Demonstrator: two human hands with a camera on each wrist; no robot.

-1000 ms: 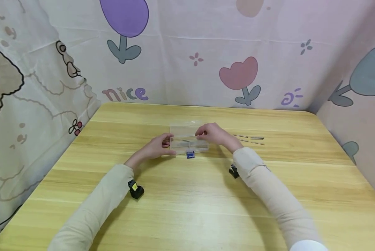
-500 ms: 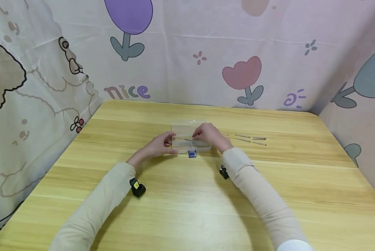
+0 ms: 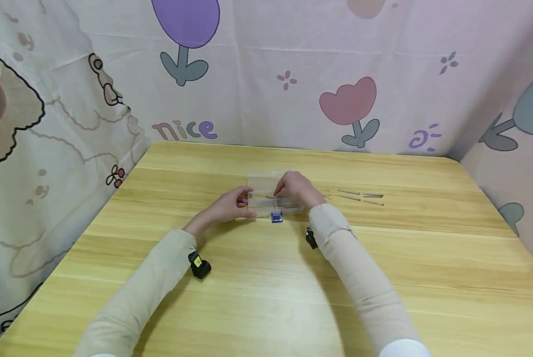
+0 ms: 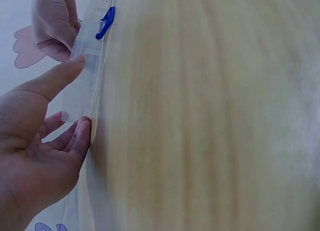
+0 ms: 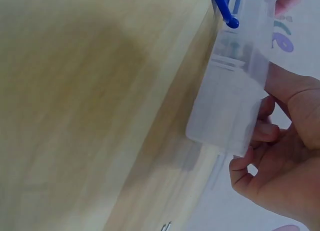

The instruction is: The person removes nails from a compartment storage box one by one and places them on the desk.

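A clear plastic compartment box point(image 3: 262, 211) with a blue latch point(image 3: 277, 217) stands on the table, lid raised at the back. My left hand point(image 3: 229, 204) grips its left end, thumb at the front and fingers behind, as the left wrist view shows. My right hand point(image 3: 296, 188) reaches over the box from the right, fingers curled and tips together inside. A thin grey nail point(image 3: 269, 197) lies at those fingertips, apparently pinched by one end. In the right wrist view the right fingertips are hidden behind the box wall point(image 5: 225, 106).
Several nails point(image 3: 349, 197) lie in loose rows on the wooden table point(image 3: 248, 297), right of the box. A printed cloth point(image 3: 257, 99) hangs behind the table's far edge and along both sides.
My right hand has moved left and deeper over the box, its fingertips reaching the nail inside. The left hand has kept its hold on the box. The head view has shifted slightly.
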